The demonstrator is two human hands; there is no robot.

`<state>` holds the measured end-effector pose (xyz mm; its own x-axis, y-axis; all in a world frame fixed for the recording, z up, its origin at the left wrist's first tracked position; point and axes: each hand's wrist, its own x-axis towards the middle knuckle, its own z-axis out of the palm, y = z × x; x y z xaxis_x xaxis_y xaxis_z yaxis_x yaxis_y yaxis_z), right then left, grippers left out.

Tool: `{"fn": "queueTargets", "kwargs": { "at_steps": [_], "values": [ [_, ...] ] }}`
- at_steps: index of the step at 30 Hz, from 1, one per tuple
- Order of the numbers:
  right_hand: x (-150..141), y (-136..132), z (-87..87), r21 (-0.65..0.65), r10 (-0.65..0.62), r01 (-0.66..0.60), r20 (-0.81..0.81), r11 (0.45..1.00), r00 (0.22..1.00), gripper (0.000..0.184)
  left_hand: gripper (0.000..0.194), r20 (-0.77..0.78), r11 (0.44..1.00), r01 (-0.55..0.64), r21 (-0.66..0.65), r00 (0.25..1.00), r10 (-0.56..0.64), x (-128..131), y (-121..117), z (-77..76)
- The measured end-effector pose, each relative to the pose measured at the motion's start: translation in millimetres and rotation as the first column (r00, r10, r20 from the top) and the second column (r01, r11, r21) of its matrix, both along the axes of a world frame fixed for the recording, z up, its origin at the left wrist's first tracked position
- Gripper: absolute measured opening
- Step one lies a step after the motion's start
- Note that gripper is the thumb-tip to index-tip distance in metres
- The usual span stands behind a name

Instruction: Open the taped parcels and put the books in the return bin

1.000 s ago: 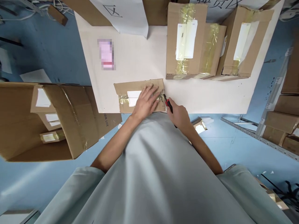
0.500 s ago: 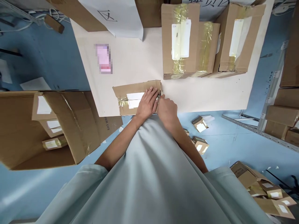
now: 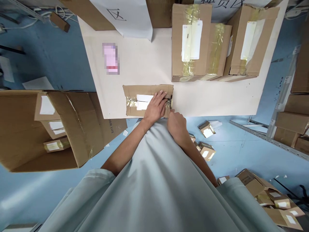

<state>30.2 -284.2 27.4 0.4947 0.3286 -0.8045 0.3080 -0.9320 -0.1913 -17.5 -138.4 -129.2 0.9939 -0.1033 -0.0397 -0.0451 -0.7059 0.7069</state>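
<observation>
A small flat cardboard box point(image 3: 131, 91) with clear tape and a white label lies at the front edge of the white table. My left hand point(image 3: 154, 108) rests flat on the box's right half, fingers stretched out, covering part of the label. Beside the box's front right corner, my right hand point(image 3: 177, 125) is closed in a fist. A thin dark tip shows just above it, along the box's right end, where the tape looks crumpled and slit. What the fist holds is mostly hidden.
Taped cartons point(image 3: 190, 69) stand at the table's back right. A blurred pink item point(image 3: 111, 58) lies at the back left. To the left, a large open carton point(image 3: 79, 129) contains smaller boxes. More boxes point(image 3: 207, 151) lie on the blue floor, with a metal rack point(image 3: 256, 130) at right.
My right fist has moved down along the box's right end, toward me. The left hand stays on the box, which sits slightly straighter. The whole view has shifted a little.
</observation>
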Motion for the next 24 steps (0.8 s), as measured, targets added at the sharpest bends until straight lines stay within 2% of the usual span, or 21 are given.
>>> {"fn": "queueTargets", "kwargs": {
  "at_steps": [3,8,10,12,17,19,24],
  "values": [
    [-6.8,-10.2,0.7,-0.034,-0.081,0.083,0.038,0.996,0.996,0.046,0.046,0.015,1.000,-0.010,0.002,1.000,0.010,-1.4,0.8,0.5],
    [5.6,-30.4,20.2,-0.038,-0.022,0.025,0.081,0.999,0.996,0.052,0.046,0.107,0.987,-0.144,0.065,0.985,0.137,-11.4,7.2,1.8],
    [14.8,-37.9,24.6,-0.047,0.040,-0.035,0.108,0.998,0.993,0.052,0.046,0.107,0.980,-0.183,0.078,0.979,0.174,-17.9,10.6,2.1],
    [25.2,-42.6,21.5,-0.023,0.121,-0.119,0.137,0.993,0.983,0.051,0.048,0.092,0.978,-0.192,0.082,0.978,0.185,-23.5,13.1,2.3],
    [50.6,-38.3,-4.2,0.033,0.332,-0.342,0.176,0.939,0.927,0.049,0.049,0.076,0.975,-0.209,0.076,0.976,0.203,-27.5,13.6,1.5],
    [58.5,-33.2,-9.3,0.039,0.401,-0.413,0.173,0.910,0.900,0.048,0.048,0.061,0.974,-0.215,0.066,0.976,0.211,-26.8,12.9,0.7],
    [72.3,-24.2,-0.5,0.029,0.501,-0.513,0.179,0.858,0.847,0.045,0.048,0.045,0.975,-0.219,0.041,0.975,0.217,-26.1,12.3,-0.5]
  ]
}}
